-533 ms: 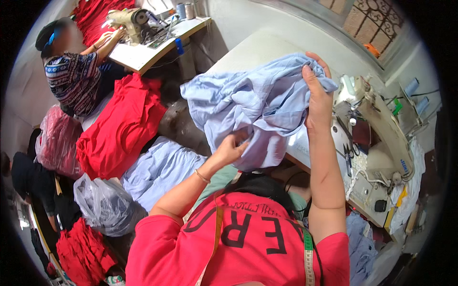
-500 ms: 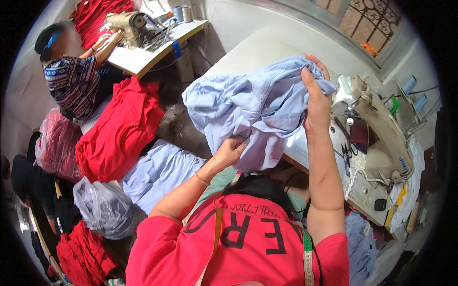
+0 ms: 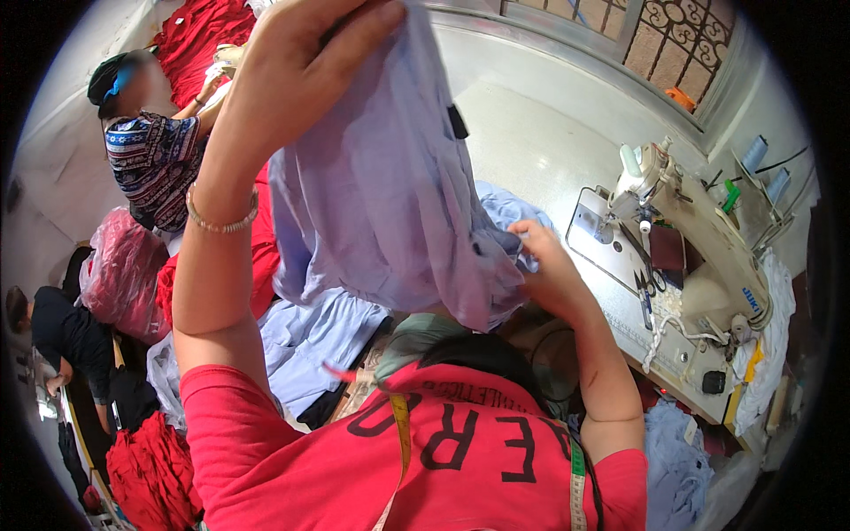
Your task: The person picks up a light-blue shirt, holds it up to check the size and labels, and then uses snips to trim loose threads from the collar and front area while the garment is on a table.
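A light blue cloth garment [image 3: 381, 177] hangs stretched between my two hands in front of me. Raised high, my left hand [image 3: 310, 71] pinches its upper edge between thumb and fingers. Lower and to the right, my right hand [image 3: 549, 265] grips a bunched part near the garment's bottom corner. A small dark tab [image 3: 457, 122] shows on the right edge of the cloth. More of the blue fabric [image 3: 513, 208] lies behind it on the pale table. A tape measure [image 3: 400, 434] hangs round my neck over my red shirt.
To the right stands a sewing machine [image 3: 699, 230], with black scissors [image 3: 649, 281] beside it on the table. Red garments [image 3: 150, 469], a pink plastic bag [image 3: 124, 274] and a blue cloth pile [image 3: 314, 341] lie left. Another person [image 3: 155, 155] works at the far left.
My left hand has risen up and to the left, pulling the garment tall. My right hand has come down from the top edge to the lower right corner.
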`<state>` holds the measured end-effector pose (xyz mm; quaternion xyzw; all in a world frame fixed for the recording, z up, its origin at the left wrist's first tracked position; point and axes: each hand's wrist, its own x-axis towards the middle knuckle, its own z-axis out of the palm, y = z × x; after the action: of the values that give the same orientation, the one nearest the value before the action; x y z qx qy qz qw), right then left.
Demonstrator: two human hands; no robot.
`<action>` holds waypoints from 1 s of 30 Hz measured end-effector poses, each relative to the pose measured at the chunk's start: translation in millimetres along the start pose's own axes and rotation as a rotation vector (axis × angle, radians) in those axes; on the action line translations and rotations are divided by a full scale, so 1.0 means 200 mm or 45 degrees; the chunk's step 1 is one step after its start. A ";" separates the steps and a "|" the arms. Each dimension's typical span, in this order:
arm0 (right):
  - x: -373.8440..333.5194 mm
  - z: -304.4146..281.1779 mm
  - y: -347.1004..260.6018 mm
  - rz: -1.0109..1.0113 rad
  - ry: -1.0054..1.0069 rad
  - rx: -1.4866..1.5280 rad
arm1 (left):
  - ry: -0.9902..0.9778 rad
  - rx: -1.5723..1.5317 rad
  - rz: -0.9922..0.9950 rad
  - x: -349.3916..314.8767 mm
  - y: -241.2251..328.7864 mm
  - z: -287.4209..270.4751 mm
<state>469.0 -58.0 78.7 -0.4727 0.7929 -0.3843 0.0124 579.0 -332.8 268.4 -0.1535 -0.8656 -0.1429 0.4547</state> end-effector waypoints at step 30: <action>-0.43 -1.22 -0.60 -0.500 0.292 1.075 | 0.135 -0.364 0.513 0.42 0.06 -0.05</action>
<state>512.1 122.5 294.7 -0.5217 0.4594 -0.7176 0.0429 546.2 -313.3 344.5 -0.3780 -0.7634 -0.1782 0.4926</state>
